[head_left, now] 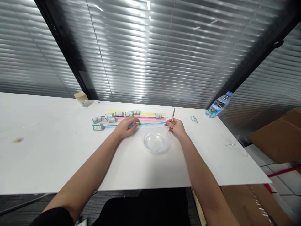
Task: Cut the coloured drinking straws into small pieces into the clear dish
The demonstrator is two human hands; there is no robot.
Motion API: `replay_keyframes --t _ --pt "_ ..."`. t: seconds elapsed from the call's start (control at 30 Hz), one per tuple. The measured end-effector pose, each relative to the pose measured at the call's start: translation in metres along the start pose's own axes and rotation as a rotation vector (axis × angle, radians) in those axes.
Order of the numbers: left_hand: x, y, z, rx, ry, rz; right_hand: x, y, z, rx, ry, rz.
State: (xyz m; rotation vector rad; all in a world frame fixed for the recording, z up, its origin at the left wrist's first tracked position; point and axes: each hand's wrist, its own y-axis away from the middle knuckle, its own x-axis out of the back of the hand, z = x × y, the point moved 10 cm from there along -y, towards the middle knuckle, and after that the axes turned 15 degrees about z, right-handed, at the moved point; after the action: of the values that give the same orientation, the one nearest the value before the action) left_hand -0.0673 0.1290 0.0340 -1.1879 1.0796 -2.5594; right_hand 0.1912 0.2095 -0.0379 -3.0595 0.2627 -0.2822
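Note:
Several long coloured straws [141, 118] lie side by side on the white table [47, 150], each with a patterned paper roll on it. My left hand [125, 127] rests with curled fingers on the blue straw [152, 123], pinching it near a roll. My right hand [177, 127] is closed round small scissors [173, 115] with copper-coloured handles, blades pointing up and away, at the right end of the straws. A clear glass bowl [156, 141] sits between my hands, just in front of the straws.
A water bottle [218, 106] lies at the back right, with a loose patterned roll [194, 119] near it. A small jar with a beige lid [81, 99] stands at the back left. Clear plastic wrap [234, 145] lies right. Cardboard boxes [277, 141] sit beyond the table's right edge.

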Motion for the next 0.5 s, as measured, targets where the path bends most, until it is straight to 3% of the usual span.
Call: replay_keyframes --t 0.17,0.5 --pt "0.002 0.001 -0.007 0.004 -0.08 -0.015 0.007 0.0 -0.004 0.016 0.018 0.029" --pt "0.03 0.002 -0.025 -0.012 -0.301 0.002 0.035 -0.014 0.003 -0.011 0.022 0.118"
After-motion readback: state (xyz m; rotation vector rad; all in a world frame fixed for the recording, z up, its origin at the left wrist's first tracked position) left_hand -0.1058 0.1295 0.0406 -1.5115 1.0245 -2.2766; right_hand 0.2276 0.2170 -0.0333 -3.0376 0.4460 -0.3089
